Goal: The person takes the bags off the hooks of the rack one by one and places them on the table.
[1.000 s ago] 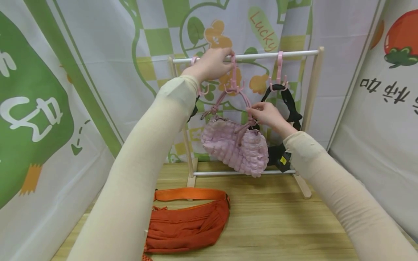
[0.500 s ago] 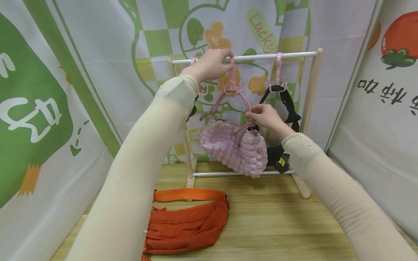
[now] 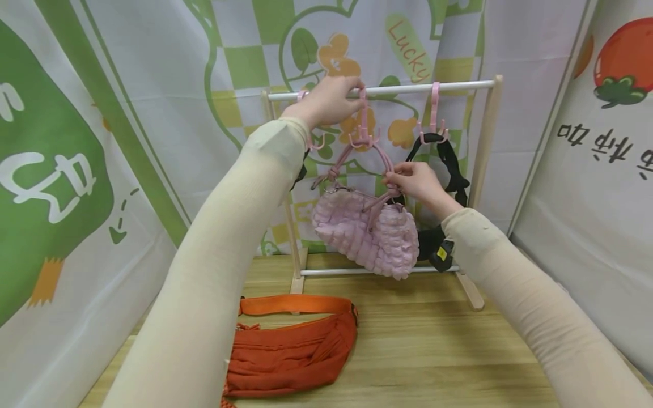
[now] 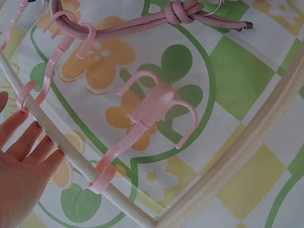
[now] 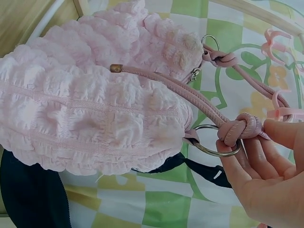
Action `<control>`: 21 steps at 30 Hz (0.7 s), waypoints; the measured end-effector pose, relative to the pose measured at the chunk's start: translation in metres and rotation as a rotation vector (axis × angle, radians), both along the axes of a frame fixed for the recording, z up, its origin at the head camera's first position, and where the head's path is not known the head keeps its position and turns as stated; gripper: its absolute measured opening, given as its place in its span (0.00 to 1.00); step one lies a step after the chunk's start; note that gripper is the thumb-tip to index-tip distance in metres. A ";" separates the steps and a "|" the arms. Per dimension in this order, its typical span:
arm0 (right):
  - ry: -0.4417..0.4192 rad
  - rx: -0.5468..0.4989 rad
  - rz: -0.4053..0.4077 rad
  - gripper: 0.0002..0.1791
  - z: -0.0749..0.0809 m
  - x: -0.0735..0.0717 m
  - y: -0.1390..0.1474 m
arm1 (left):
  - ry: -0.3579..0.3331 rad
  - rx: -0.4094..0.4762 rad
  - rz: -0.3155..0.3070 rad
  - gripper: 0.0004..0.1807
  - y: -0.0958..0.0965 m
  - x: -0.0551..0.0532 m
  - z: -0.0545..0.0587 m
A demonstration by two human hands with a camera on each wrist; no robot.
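A pink puffy handbag [image 3: 364, 229] hangs tilted by its cord handle from the middle pink hook [image 3: 364, 122] on the rack. My left hand [image 3: 331, 101] is up at the rail, thumb and forefinger pinching the top of that hook; in the left wrist view the other fingers of this hand [image 4: 23, 175] lie against the bar. Lower down, my right hand [image 3: 418, 181] pinches the handle at its right end. Seen from the right wrist, the handle's knot [image 5: 242, 129] sits between thumb and fingers, beside a metal ring [image 5: 216, 152] joined to the bag.
The rack's silver rail [image 3: 408, 88] also bears a left pink hook [image 4: 154, 102] with bare prongs and a right one [image 3: 435, 107] holding a black strap [image 3: 450, 161]. An orange-red waist bag [image 3: 296, 354] lies on the wooden table [image 3: 433, 345] in front.
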State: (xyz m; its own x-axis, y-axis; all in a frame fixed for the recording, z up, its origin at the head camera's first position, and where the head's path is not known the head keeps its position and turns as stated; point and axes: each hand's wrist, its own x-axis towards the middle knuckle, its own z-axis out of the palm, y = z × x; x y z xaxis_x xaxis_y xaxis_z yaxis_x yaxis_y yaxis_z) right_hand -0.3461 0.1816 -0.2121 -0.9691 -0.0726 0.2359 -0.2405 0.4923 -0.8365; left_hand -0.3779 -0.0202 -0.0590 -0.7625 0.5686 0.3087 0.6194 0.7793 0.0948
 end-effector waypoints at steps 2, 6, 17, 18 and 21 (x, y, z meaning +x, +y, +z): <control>-0.009 -0.041 0.012 0.19 0.001 0.001 0.000 | 0.001 -0.002 -0.001 0.24 0.000 0.000 0.000; -0.034 -0.124 0.029 0.19 0.002 0.002 0.001 | -0.005 -0.004 0.004 0.25 0.000 0.000 0.001; -0.028 -0.184 0.026 0.19 0.002 0.002 0.004 | -0.020 -0.004 0.015 0.27 0.000 0.001 0.000; -0.026 -0.190 0.023 0.19 0.002 0.002 0.004 | -0.019 -0.004 0.015 0.27 0.000 0.001 0.000; -0.011 -0.198 0.016 0.19 0.002 0.003 0.005 | -0.018 -0.002 0.013 0.28 0.000 0.001 -0.001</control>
